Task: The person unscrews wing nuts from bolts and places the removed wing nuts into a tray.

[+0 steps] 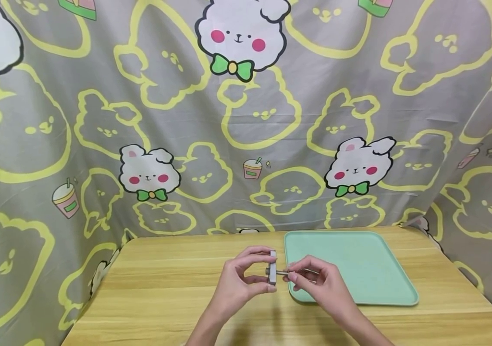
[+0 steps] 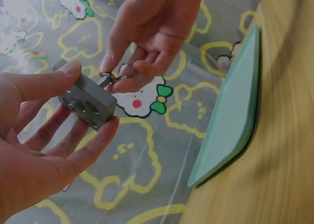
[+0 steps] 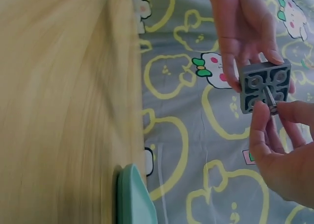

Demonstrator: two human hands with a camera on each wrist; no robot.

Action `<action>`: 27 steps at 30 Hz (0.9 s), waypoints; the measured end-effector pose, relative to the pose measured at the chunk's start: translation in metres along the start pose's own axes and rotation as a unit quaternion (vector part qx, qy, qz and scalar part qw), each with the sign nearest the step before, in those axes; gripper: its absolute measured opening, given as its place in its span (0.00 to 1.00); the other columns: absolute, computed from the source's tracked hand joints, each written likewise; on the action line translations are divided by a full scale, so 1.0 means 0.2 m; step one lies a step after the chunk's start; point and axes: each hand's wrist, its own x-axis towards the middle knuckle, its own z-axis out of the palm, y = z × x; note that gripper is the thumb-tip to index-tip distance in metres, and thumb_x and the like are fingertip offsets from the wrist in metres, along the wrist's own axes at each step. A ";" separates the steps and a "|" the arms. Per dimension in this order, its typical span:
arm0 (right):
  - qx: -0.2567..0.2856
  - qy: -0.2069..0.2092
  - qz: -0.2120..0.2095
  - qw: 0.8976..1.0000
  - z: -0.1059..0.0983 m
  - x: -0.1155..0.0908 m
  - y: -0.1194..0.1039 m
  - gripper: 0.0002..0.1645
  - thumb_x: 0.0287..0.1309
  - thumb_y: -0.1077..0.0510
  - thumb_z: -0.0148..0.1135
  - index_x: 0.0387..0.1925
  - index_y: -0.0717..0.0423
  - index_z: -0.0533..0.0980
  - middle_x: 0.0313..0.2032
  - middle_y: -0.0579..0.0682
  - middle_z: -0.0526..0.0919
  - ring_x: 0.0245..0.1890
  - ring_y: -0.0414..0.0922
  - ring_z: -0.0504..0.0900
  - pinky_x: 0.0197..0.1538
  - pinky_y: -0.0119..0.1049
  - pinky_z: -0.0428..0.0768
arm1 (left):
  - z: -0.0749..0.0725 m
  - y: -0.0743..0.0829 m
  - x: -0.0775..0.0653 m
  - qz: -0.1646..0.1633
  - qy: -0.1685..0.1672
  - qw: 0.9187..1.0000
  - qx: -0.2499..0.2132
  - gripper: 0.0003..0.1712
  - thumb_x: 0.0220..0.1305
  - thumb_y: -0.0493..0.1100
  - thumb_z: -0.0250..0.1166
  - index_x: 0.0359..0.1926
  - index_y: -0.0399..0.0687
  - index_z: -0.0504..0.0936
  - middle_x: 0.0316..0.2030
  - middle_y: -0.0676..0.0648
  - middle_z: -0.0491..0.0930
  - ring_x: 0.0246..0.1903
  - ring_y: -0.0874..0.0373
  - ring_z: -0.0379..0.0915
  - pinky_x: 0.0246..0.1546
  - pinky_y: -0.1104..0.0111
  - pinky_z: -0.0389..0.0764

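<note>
Above the table, my left hand (image 1: 239, 276) holds a small grey square block (image 1: 273, 267) by its edges, between the thumb and fingers. A thin metal bolt (image 1: 282, 273) passes through the block's middle, its head on the left side. My right hand (image 1: 321, 283) pinches the bolt's free end between thumb and fingertips. In the left wrist view the block (image 2: 91, 99) shows round holes, and a small shiny metal piece (image 2: 113, 78) sits at the bolt's end; its kind is unclear. The right wrist view shows the block's ribbed back (image 3: 267, 77) with rings at the corners.
A mint-green tray (image 1: 358, 269) lies on the wooden table (image 1: 164, 283), to the right and partly behind my right hand. Grey patterned curtains (image 1: 246, 192) hang behind the table and at both sides.
</note>
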 end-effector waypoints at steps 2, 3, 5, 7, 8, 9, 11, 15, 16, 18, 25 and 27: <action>-0.029 0.012 -0.055 0.998 0.02 0.00 0.00 0.04 0.66 0.68 0.65 0.42 0.63 0.82 0.45 0.62 0.85 0.43 0.50 0.89 0.45 0.41 0.91 | -0.01 0.00 0.00 0.002 -0.001 1.000 -0.008 0.28 0.50 0.26 0.79 0.55 0.35 0.85 0.62 0.39 0.75 0.59 0.47 0.76 0.49 0.53 0.89; -0.045 0.017 -0.080 0.996 0.02 -0.01 0.00 0.06 0.66 0.70 0.65 0.42 0.60 0.82 0.45 0.61 0.85 0.43 0.49 0.88 0.46 0.40 0.90 | -0.01 0.00 0.00 0.003 -0.001 1.000 -0.013 0.28 0.50 0.27 0.79 0.55 0.34 0.84 0.62 0.38 0.75 0.59 0.47 0.76 0.49 0.53 0.88; -0.076 0.024 -0.142 0.987 0.04 0.00 0.01 0.12 0.62 0.74 0.66 0.41 0.56 0.83 0.45 0.59 0.85 0.45 0.48 0.88 0.49 0.38 0.89 | -0.02 0.00 0.00 0.006 -0.003 1.000 -0.025 0.28 0.50 0.26 0.78 0.55 0.33 0.84 0.62 0.37 0.74 0.59 0.47 0.76 0.50 0.52 0.88; -0.124 0.033 -0.219 0.967 0.04 0.00 0.02 0.17 0.57 0.77 0.69 0.41 0.54 0.83 0.45 0.58 0.85 0.45 0.48 0.87 0.50 0.35 0.88 | -0.02 0.00 0.00 0.008 -0.004 0.999 -0.037 0.28 0.50 0.26 0.78 0.55 0.34 0.84 0.62 0.36 0.74 0.59 0.46 0.75 0.50 0.51 0.88; -0.146 0.036 -0.263 0.953 0.04 0.01 0.02 0.17 0.56 0.77 0.69 0.40 0.54 0.83 0.44 0.58 0.85 0.44 0.49 0.87 0.50 0.34 0.88 | -0.02 0.00 0.00 0.011 -0.005 0.999 -0.042 0.29 0.50 0.26 0.78 0.56 0.33 0.84 0.62 0.35 0.74 0.60 0.46 0.75 0.50 0.51 0.88; -0.166 0.040 -0.305 0.937 0.04 0.02 0.02 0.16 0.56 0.76 0.70 0.40 0.54 0.83 0.44 0.59 0.85 0.44 0.50 0.87 0.49 0.32 0.88 | -0.02 0.01 0.00 0.011 -0.004 0.999 -0.046 0.29 0.50 0.26 0.78 0.56 0.32 0.84 0.62 0.35 0.74 0.60 0.46 0.75 0.51 0.50 0.88; -0.202 0.050 -0.386 0.899 0.04 0.04 0.02 0.11 0.59 0.73 0.70 0.38 0.57 0.83 0.43 0.60 0.85 0.42 0.52 0.86 0.46 0.27 0.87 | -0.02 0.01 0.01 0.011 -0.003 0.998 -0.054 0.29 0.50 0.25 0.78 0.56 0.31 0.83 0.62 0.35 0.73 0.61 0.46 0.75 0.51 0.49 0.87; -0.235 0.054 -0.478 0.845 0.04 0.06 -0.01 0.05 0.69 0.65 0.64 0.36 0.63 0.84 0.43 0.65 0.84 0.41 0.53 0.86 0.42 0.26 0.87 | -0.02 0.02 0.01 0.009 -0.004 0.998 -0.067 0.29 0.50 0.25 0.78 0.55 0.32 0.84 0.63 0.35 0.73 0.62 0.45 0.73 0.51 0.49 0.87; -0.239 0.054 -0.489 0.837 0.04 0.06 -0.02 0.07 0.69 0.65 0.63 0.36 0.64 0.84 0.43 0.65 0.83 0.41 0.54 0.86 0.42 0.27 0.87 | -0.02 0.03 0.01 0.009 -0.006 0.998 -0.069 0.29 0.50 0.25 0.78 0.56 0.31 0.83 0.63 0.35 0.73 0.62 0.43 0.73 0.52 0.48 0.87; -0.242 0.053 -0.503 0.828 0.05 0.07 -0.04 0.08 0.70 0.66 0.62 0.35 0.67 0.84 0.43 0.66 0.84 0.41 0.55 0.86 0.42 0.28 0.88 | -0.02 0.03 0.01 0.008 -0.007 0.997 -0.071 0.29 0.50 0.25 0.78 0.56 0.30 0.83 0.63 0.35 0.73 0.63 0.42 0.72 0.52 0.48 0.87; -0.185 0.044 -0.417 0.889 0.06 0.05 0.00 0.06 0.60 0.72 0.70 0.38 0.65 0.82 0.47 0.66 0.82 0.46 0.52 0.85 0.49 0.29 0.87 | -0.03 0.03 0.00 0.006 0.002 0.998 -0.061 0.29 0.50 0.26 0.78 0.55 0.33 0.84 0.63 0.35 0.73 0.61 0.46 0.74 0.52 0.49 0.87; -0.129 0.031 -0.349 0.928 0.05 0.03 0.01 0.16 0.53 0.78 0.71 0.43 0.66 0.80 0.50 0.69 0.80 0.50 0.53 0.84 0.53 0.33 0.87 | -0.03 0.03 0.00 0.009 0.005 0.998 -0.055 0.29 0.50 0.25 0.78 0.55 0.33 0.84 0.63 0.35 0.73 0.61 0.46 0.75 0.51 0.50 0.87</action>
